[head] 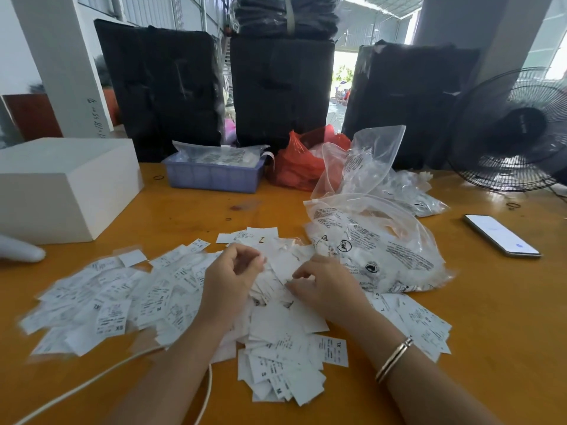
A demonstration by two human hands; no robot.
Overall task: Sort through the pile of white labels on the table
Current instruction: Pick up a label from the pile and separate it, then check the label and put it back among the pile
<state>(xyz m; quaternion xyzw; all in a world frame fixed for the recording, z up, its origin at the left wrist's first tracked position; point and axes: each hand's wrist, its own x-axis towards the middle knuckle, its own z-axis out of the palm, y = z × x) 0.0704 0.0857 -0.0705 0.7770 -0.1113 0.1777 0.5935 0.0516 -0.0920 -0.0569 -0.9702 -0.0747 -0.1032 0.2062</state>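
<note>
A person's left hand (232, 271), fingers curled as if pinching a label, and right hand (322, 285), fingers bent onto the paper, work the pile of white labels (171, 296) spread mid-table; the nearby fan (515, 130) could scatter them.

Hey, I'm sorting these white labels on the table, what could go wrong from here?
1. The fan stands at the table's right end; if it runs, it could scatter the loose pile of white labels.
2. Labels lie against the clear bag of more labels, so sorted and unsorted ones may mix.
3. The white cable runs under the left arm, near the left hand; a snag could drag labels off.
</note>
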